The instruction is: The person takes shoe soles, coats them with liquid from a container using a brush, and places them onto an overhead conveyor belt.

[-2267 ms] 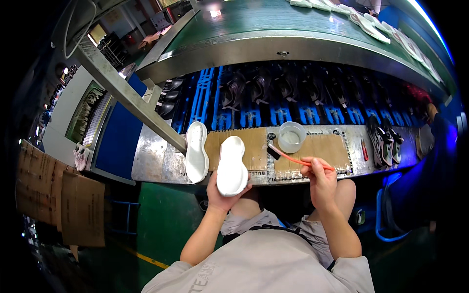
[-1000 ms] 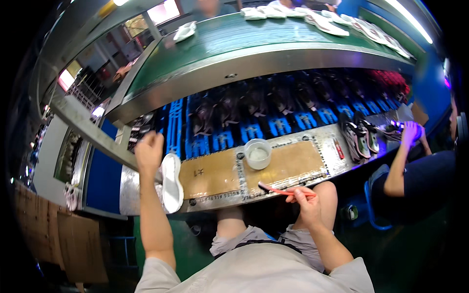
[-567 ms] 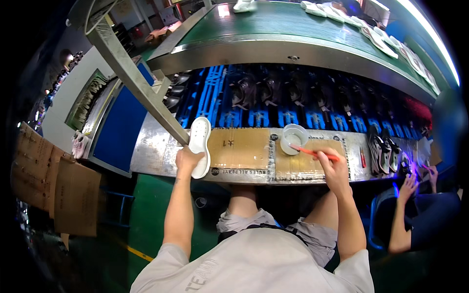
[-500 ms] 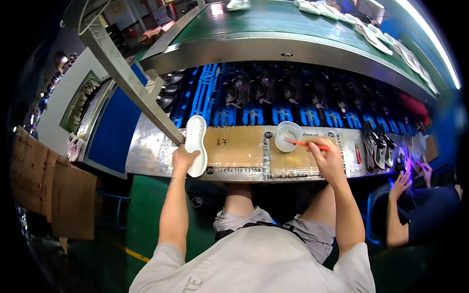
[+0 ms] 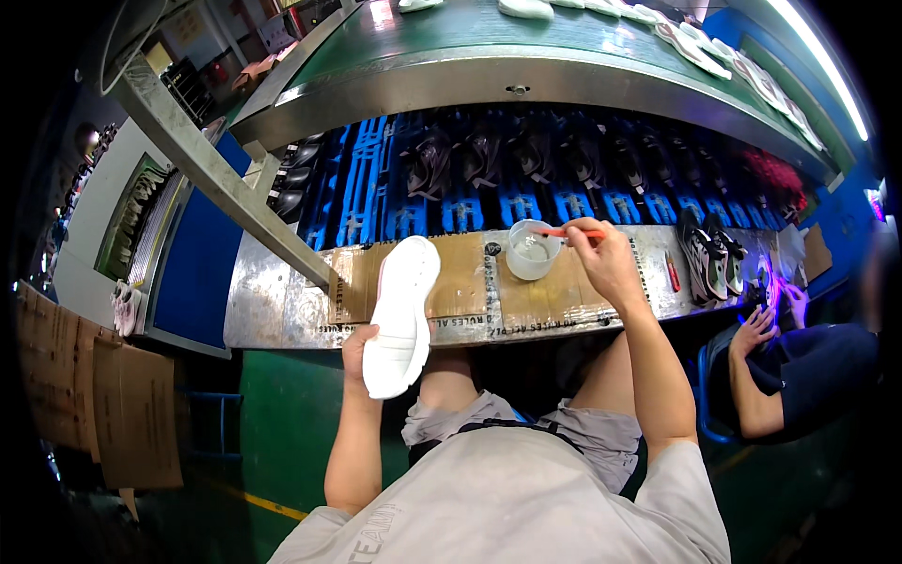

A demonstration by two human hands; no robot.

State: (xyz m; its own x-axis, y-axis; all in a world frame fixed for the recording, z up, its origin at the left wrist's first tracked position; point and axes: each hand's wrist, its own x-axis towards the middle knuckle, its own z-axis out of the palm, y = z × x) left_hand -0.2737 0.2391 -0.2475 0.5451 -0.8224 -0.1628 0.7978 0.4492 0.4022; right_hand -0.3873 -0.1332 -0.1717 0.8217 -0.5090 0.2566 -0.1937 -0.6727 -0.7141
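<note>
A white shoe sole (image 5: 402, 315) is gripped at its heel end by my left hand (image 5: 357, 352), raised over the bench's front edge with its hollow inner side showing. My right hand (image 5: 609, 263) is closed around an orange-handled brush (image 5: 584, 234), whose tip reaches the rim of a translucent plastic cup (image 5: 532, 251). Some pale liquid seems to lie in the cup, which stands on brown cardboard (image 5: 564, 303) taped to the metal bench.
Behind the bench runs a blue rack (image 5: 460, 211) with several dark shoe uppers. Above it, a green conveyor belt (image 5: 451, 42) carries white soles. A metal post (image 5: 221, 179) slants in at left. Dark sneakers (image 5: 707, 258) and a red-handled tool (image 5: 673, 273) lie right, near a co-worker's hands (image 5: 756, 324).
My left hand has lifted the sole off the bench and brought it nearer, tilted. The brush in my right hand has risen from inside the cup to its rim.
</note>
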